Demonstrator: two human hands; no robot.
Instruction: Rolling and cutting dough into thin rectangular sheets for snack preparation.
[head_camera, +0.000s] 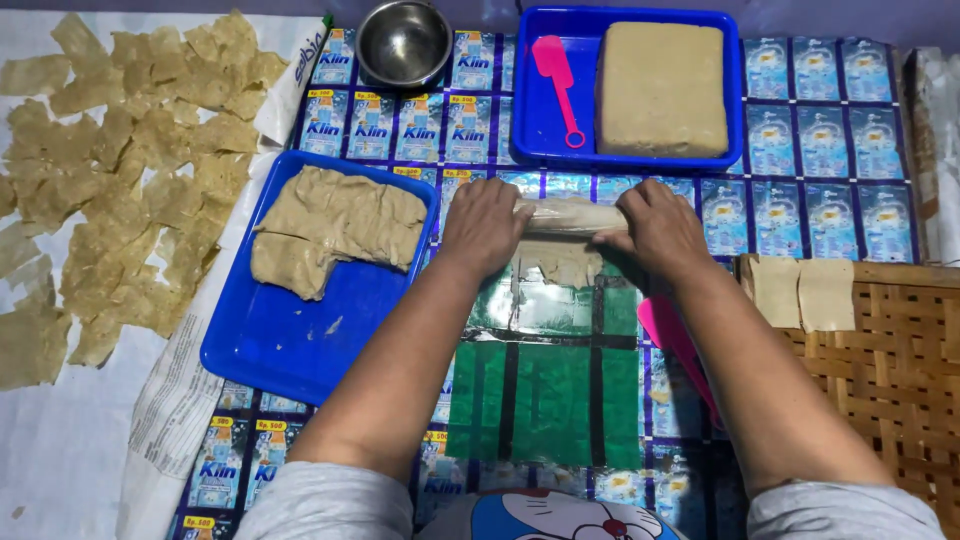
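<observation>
Spread over the floor: a mat (830, 150) of joined sachet wrappers, green plastic sheet (550, 390) at its middle. Two blue trays: one (300, 340) at the mat's left edge with torn dough (330, 225), one (545, 120) at the far edge with a square dough block (662, 88) and pink scraper (557, 75). Beyond the left edge, many thin dough pieces (130, 170). Woven tray (890, 370) at right with two squares (800, 292). One steel bowl (403, 42). Left hand (483, 228) and right hand (660, 228), palms down, pressing a rolling pin (570, 215) over flattened dough (560, 262).
</observation>
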